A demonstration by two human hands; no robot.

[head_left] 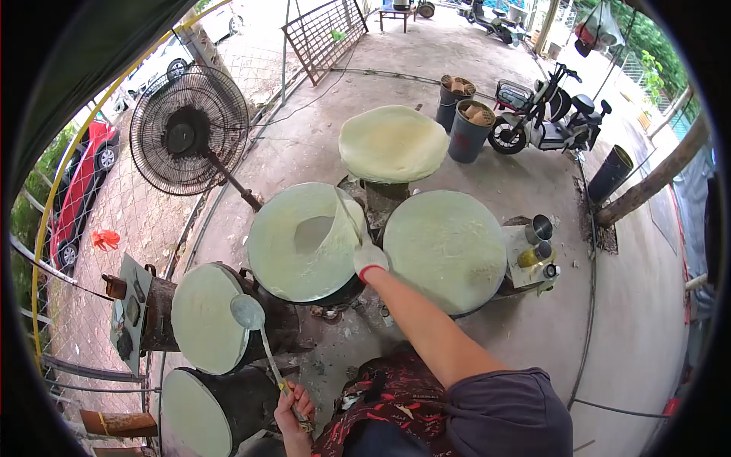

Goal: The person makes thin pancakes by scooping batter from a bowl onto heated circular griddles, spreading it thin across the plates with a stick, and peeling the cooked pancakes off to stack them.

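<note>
My right hand, in a white glove, grips a thin stick tool whose tip lies on the batter-coated round griddle ahead of me; a bare patch shows in its middle. My left hand is low by my lap and holds a long metal ladle whose bowl hovers over the nearer left griddle. Pale crepes also cover the right griddle, the far griddle and the lowest left griddle.
A standing fan is at the left behind wire fencing. Two grey bins and a parked scooter stand beyond the griddles. Small metal cups sit on a stand at the right. A wooden post leans at the far right.
</note>
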